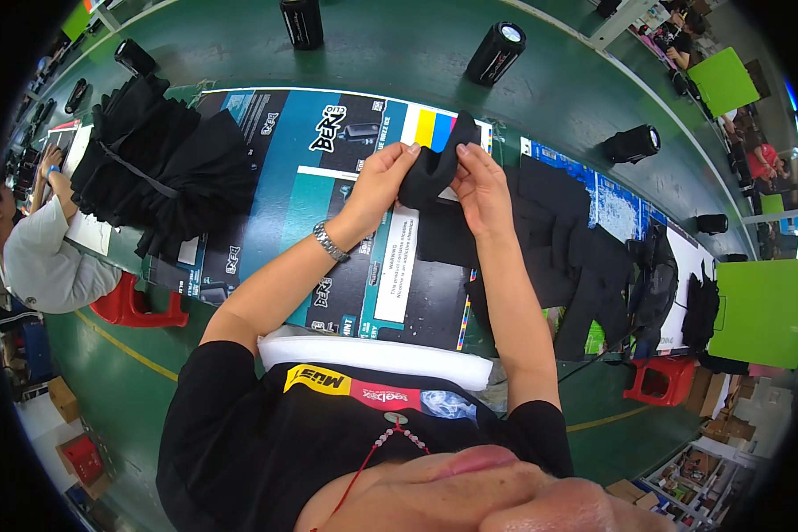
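Observation:
A piece of black cloth is held up over the table between my two hands, curved and folded on itself. My left hand pinches its left edge between thumb and fingers. The upper right part is pinched by my right hand. Beneath them lies a printed sheet in teal and black covering the table top. Just right of my hands, flat black cloth pieces overlap on the table. To the left sits a thick bundle of black cloth with a strap around it.
A white padded roll runs along the near table edge. Black cylinders stand beyond the table. At the left, a person in a pale shirt sits by a red stool. Another red stool and a green panel are at the right.

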Tool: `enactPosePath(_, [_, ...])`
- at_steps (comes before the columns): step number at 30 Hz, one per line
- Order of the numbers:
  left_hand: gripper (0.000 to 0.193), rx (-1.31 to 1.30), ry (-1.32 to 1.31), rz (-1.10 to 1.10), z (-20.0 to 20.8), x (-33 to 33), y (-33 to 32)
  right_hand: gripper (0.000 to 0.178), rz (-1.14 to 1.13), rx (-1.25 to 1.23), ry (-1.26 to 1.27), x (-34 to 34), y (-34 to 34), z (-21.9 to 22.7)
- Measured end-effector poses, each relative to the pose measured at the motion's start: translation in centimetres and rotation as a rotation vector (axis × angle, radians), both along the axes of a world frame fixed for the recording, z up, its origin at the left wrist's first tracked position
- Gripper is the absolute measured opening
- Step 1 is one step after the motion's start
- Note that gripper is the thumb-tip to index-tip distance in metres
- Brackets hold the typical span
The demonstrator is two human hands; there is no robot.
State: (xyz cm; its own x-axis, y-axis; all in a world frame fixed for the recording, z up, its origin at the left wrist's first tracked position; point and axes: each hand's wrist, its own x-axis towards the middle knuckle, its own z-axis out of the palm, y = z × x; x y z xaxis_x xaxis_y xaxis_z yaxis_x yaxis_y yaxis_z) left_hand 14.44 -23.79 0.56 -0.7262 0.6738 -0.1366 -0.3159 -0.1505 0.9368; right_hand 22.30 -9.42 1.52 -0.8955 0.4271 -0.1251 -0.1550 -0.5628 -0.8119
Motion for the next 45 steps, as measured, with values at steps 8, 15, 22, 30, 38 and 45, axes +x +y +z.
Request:
enactPosePath(8, [0.028,-0.043,0.048,0.077,0.4,-0.9,-0.2,0.013,-0.074,0.093,0.003,-0.9,0.9,-0.8])
enactPosePath(15, [0.021,-0.022,0.265,-0.081,0.9,-1.0,-0.2,0.026,-0.236,0.12,0.02,-0.3,0.8,1.2])
enactPosePath(22, [0.022,0.047,0.409,-0.044,1.3,0.4,-0.3,0.038,-0.315,0.342,0.042,1.1,0.0,3.6])
enactPosePath(30, [0.023,-0.345,0.982,-0.071,6.8,-3.1,-4.4,0.048,-0.459,1.061,-0.063,3.7,4.6,8.5])
enactPosePath(38, [0.039,-1.095,1.572,0.539,9.7,-7.5,-15.7,0.049,-0.412,1.384,-0.386,8.9,8.2,2.0])
enactPosePath(45, [0.033,-1.392,1.796,0.16,7.2,-9.8,-20.3,0.048,-0.418,1.419,-0.473,8.0,7.2,-0.5])
